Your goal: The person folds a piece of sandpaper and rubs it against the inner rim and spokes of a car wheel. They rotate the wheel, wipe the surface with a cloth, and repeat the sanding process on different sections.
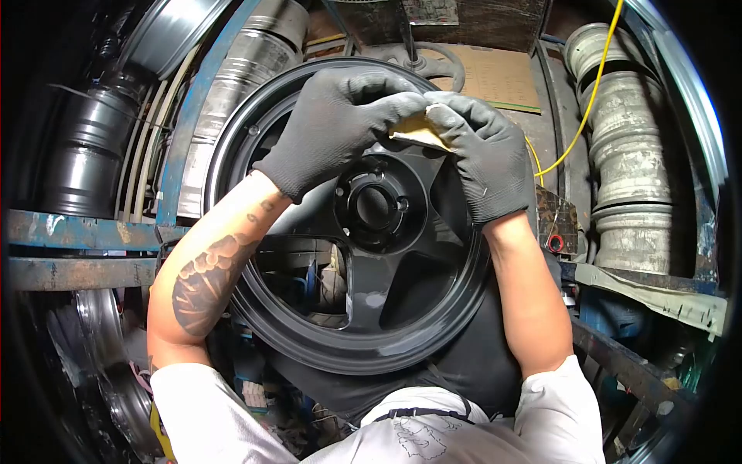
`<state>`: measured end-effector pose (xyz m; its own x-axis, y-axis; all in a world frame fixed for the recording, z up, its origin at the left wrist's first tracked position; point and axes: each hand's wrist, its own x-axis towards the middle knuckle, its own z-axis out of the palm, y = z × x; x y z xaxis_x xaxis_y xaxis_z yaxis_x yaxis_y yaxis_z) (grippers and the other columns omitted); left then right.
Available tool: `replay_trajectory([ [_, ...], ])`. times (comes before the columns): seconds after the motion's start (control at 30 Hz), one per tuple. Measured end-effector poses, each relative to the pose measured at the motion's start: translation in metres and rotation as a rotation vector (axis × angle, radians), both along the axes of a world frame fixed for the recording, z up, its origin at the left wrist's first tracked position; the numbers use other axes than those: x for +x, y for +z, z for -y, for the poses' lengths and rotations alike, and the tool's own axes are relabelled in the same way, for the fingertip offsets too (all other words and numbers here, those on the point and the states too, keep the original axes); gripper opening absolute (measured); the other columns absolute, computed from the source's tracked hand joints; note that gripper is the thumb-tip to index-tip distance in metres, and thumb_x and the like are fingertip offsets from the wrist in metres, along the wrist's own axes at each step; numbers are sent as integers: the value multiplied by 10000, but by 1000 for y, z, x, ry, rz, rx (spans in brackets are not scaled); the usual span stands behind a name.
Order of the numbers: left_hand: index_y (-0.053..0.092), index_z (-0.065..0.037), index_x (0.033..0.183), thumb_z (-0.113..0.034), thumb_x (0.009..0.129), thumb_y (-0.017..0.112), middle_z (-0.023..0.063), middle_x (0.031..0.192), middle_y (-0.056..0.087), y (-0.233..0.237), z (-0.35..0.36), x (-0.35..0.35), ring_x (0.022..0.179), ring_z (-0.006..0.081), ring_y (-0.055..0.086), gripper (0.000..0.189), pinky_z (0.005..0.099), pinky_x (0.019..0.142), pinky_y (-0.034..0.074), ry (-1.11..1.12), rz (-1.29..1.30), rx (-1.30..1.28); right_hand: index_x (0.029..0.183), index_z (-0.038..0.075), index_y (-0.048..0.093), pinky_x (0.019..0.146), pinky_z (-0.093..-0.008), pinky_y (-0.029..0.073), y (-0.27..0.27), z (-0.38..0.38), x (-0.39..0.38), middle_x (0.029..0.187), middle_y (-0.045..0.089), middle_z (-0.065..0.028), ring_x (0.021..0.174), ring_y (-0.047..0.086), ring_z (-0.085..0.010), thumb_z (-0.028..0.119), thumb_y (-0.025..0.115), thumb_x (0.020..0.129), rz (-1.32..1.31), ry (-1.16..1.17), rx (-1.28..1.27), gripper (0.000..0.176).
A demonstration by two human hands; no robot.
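Note:
A black car wheel rim [371, 348] with wide spokes faces me, tilted up in front of my body. Above its hub [375, 207], my left hand [336, 127] and my right hand [492, 158], both in dark grey gloves, meet at the fingertips. Between them they pinch a small folded yellow piece of sandpaper [421, 136] with a pale edge. Fingers of both hands are closed on it, hiding part of it. Dull grey patches mark the lower spoke and lip of the rim.
Bare metal rims [630, 155] are stacked at the right, with more rims [259, 58] at the upper left. A yellow hose [591, 108] hangs at the right. Blue metal frames [85, 230] flank me. Behind the wheel are a handwheel [452, 66] and cardboard [498, 76].

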<state>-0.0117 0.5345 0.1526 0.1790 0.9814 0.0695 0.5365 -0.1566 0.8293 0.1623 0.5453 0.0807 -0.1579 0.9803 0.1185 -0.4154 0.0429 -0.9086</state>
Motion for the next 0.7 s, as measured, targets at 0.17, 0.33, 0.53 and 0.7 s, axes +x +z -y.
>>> replay_trajectory([
  [0.17, 732, -8, 1062, -161, 926, 690, 56, 1000, 726, 3, 0, 0, 910, 98, 667, 209, 254, 837, 546, -45, -15, 55, 1027, -21, 725, 776, -222, 540, 0, 0, 0, 948, 722, -46, 838, 652, -79, 94, 709, 915, -11, -12, 24, 161],
  [0.33, 732, -9, 1065, -171, 914, 703, 46, 1002, 725, 6, 1, 2, 902, 94, 659, 223, 257, 850, 532, -35, 26, -6, 1014, -9, 723, 783, -218, 529, -2, 0, 0, 929, 718, -30, 844, 644, -72, 92, 697, 922, 2, -34, 59, 139],
  [0.53, 730, -11, 1049, -151, 904, 709, 39, 986, 720, 12, 3, 4, 906, 90, 649, 202, 255, 846, 525, -49, 12, -24, 1016, 17, 723, 797, -220, 523, -4, -2, 0, 947, 718, -25, 862, 641, -68, 58, 687, 916, 4, -20, 88, 114],
  [0.7, 732, -30, 1055, -129, 911, 697, 51, 988, 716, 10, 2, -2, 905, 110, 654, 178, 261, 847, 526, -117, -10, 18, 1046, 17, 712, 817, -223, 528, -8, -5, 7, 987, 719, -36, 886, 648, -76, 23, 673, 909, -6, 64, 142, 142],
])
